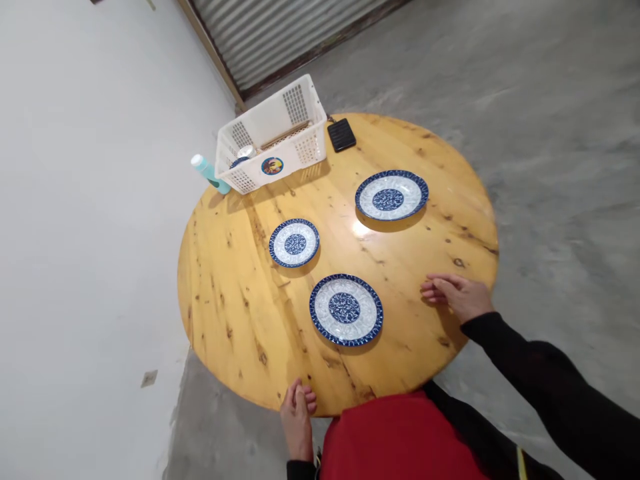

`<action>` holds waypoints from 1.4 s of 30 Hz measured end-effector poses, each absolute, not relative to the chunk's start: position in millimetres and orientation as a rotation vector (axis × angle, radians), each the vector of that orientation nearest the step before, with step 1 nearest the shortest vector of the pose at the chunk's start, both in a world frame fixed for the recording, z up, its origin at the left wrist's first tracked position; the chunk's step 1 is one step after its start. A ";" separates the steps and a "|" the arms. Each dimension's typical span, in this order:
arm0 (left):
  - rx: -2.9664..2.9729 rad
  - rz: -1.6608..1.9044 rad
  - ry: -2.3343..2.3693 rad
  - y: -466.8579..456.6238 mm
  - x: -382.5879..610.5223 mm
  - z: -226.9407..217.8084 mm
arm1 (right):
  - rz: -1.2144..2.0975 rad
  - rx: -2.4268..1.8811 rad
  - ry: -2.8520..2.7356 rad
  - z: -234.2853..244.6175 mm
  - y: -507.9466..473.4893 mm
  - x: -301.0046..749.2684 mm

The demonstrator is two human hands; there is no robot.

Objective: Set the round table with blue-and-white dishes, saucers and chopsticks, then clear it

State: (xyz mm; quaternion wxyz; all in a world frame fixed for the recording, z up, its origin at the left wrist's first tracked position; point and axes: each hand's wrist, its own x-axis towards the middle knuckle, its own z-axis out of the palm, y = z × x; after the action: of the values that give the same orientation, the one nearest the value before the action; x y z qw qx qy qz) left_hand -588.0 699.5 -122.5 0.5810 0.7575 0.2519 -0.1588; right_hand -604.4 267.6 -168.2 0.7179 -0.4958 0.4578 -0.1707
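My right hand [461,297] is at the right side of the round wooden table [225,267], fingers loosely stretched out and nothing in them. At the near edge is my left hand [299,408], its fingers relaxed and slightly bent, also with nothing visible in them. Nearest to both hands lies a round blue-and-white plate [346,310]. Beyond it to the left sits a smaller plate [295,243] with the same pattern. A larger oval plate [391,195] lies farther back on the right. Neither hand touches a plate.
A white plastic basket [273,167] stands at the far edge, holding chopsticks [287,135] and some dishes. A turquoise bottle [210,175] is left of it; a black, flat rectangular object [342,135] lies to its right. A white wall [90,233] rises on the left.
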 end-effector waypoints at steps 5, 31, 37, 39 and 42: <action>1.808 -0.315 0.604 700.2 -599.1 -121.9 | -0.304 -1.115 1.000 -172.6 316.1 -648.0; 1.796 -0.312 0.744 682.0 -683.0 -126.0 | 0.014 -1.323 0.659 -167.0 394.0 -609.3; 1.799 -0.303 0.748 671.8 -687.6 -124.1 | 0.036 -1.287 0.639 -164.6 394.6 -611.4; 1.808 -0.311 0.740 669.0 -688.0 -120.7 | 0.058 -1.267 0.634 -164.7 392.1 -615.4; 1.839 -0.322 0.732 665.1 -688.9 -116.8 | 0.065 -1.195 0.642 -167.1 385.1 -626.8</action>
State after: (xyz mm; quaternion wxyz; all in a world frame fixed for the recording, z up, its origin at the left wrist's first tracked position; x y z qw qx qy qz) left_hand -688.9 665.1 -116.8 0.5382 0.7730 0.3076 -0.1353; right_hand -626.8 385.1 -167.1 0.7782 -0.5527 0.2968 0.0299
